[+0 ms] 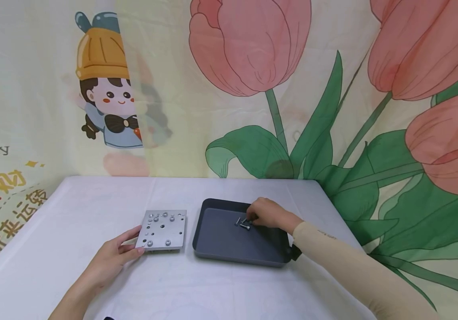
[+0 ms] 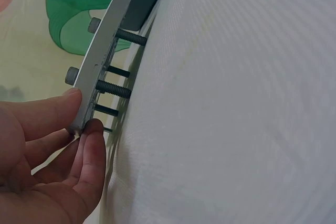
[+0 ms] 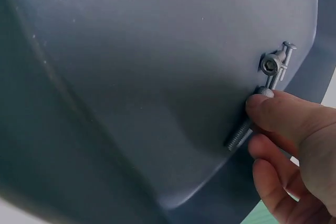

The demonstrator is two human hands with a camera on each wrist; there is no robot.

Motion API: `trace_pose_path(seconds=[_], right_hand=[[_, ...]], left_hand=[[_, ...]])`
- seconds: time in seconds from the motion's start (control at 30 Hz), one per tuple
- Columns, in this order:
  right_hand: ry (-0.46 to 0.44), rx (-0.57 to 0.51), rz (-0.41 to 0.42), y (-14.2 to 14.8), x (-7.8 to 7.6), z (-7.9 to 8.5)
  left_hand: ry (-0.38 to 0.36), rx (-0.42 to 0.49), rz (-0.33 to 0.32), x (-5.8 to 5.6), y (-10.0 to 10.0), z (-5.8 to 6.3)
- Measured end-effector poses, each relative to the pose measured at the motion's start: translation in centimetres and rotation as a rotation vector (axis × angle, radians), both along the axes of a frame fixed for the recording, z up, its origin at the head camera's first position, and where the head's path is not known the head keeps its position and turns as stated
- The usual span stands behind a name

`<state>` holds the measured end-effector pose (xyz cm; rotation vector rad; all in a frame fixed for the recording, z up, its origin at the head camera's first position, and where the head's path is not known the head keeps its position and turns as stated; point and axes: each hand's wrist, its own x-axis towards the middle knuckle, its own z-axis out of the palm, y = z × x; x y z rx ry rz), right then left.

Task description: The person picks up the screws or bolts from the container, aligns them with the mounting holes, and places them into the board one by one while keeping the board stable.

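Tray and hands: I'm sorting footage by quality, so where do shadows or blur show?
Right wrist: a soft shadow darkens the tray beside the right hand; the tray's nearest wall looks blurred. Head: a faint shadow lies near the left hand.

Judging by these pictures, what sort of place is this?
It is probably a makeshift assembly spot, perhaps indoors. A table covered in white cloth stands before a backdrop printed with large tulips, and a drilled metal plate is being handled there.
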<state>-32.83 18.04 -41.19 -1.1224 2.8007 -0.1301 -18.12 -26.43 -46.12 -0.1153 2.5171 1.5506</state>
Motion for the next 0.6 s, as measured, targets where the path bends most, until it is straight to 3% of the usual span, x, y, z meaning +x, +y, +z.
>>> trace_pose_path(seconds=[0.23,0.6], right_hand=[[-0.037,-0.014,-0.004,0.3,-0.2,0.3],[-0.069,-0.140,-0.067,1.0,-0.4,0.8]], left_hand=[[0.007,0.001,0.003,0.0,0.0,-0.1],[0.008,-0.005,0.003,-0.1,0.0,-0.1]])
